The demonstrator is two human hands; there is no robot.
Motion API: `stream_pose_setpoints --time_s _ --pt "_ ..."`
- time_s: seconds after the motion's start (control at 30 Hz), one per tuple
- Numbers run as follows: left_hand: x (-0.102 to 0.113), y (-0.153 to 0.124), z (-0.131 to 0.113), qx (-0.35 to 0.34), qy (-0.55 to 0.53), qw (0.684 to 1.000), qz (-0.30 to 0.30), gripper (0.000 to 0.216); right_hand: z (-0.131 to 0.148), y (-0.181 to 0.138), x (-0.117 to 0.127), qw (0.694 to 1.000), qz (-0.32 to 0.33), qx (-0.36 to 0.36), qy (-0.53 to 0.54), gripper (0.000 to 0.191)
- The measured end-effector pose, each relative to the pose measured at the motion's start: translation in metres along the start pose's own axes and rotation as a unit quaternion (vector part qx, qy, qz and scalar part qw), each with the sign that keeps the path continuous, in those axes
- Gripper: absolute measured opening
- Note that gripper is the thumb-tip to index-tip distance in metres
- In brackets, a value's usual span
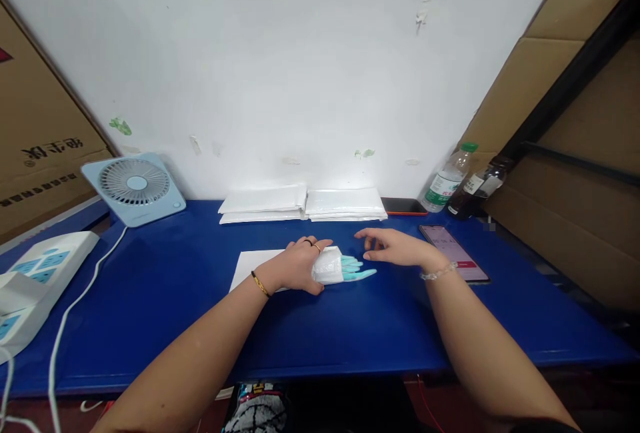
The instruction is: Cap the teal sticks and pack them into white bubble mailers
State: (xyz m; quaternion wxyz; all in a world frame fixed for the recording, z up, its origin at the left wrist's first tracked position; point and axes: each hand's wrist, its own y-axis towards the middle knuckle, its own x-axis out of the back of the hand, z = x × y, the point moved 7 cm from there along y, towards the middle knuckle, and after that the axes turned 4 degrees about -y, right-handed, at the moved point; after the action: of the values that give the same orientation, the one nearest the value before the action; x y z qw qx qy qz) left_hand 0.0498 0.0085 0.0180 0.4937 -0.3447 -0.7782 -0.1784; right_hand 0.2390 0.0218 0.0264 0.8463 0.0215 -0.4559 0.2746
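From the head view, the left hand (299, 264) lies palm down near the middle of the blue table (150, 300), fingers curled over the white-wrapped end of a teal glove (345, 269), whose rubbery fingers stick out rightward, long axis running along the table's width. The right hand (395, 248) hovers just beyond those fingertips, spread and holding nothing, apart from the glove. A flat white sheet (250, 265) lies under the left wrist; soft white bag stacks (303, 204) line the far edge, a glossy phone (454, 253) sits right.

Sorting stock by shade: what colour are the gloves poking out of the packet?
Light turquoise gloves, seen in the head view, in the packet under the left hand.
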Motion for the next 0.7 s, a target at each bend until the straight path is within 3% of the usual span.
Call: stream_pose_setpoints --time_s 0.1,0.23,0.3,0.43,0.57,0.7 --pt "0.013 0.000 -0.006 -0.015 -0.017 0.999 -0.048 0.091 -0.004 0.003 0.004 0.997 -0.028 -0.026 0.061 0.049" --pt "0.054 -0.009 -0.008 -0.020 -0.065 0.978 -0.196 0.077 -0.004 0.001 0.029 0.965 -0.208 -0.004 0.158 0.050" --pt "0.067 -0.013 -0.004 -0.006 -0.078 0.968 -0.238 0.070 -0.001 0.003 0.027 0.956 -0.209 0.003 0.203 0.053" --pt "0.061 -0.009 0.003 0.013 -0.080 0.972 -0.221 0.053 0.019 0.018 -0.010 0.951 -0.117 -0.019 0.287 0.060" --pt "0.044 0.000 0.008 0.019 -0.080 0.974 -0.210 0.027 0.044 0.036 -0.037 0.925 -0.176 -0.006 0.337 0.068" --pt "0.040 0.006 0.014 0.022 -0.077 0.972 -0.219 0.023 0.049 0.042 -0.047 0.937 -0.177 0.011 0.302 0.066"
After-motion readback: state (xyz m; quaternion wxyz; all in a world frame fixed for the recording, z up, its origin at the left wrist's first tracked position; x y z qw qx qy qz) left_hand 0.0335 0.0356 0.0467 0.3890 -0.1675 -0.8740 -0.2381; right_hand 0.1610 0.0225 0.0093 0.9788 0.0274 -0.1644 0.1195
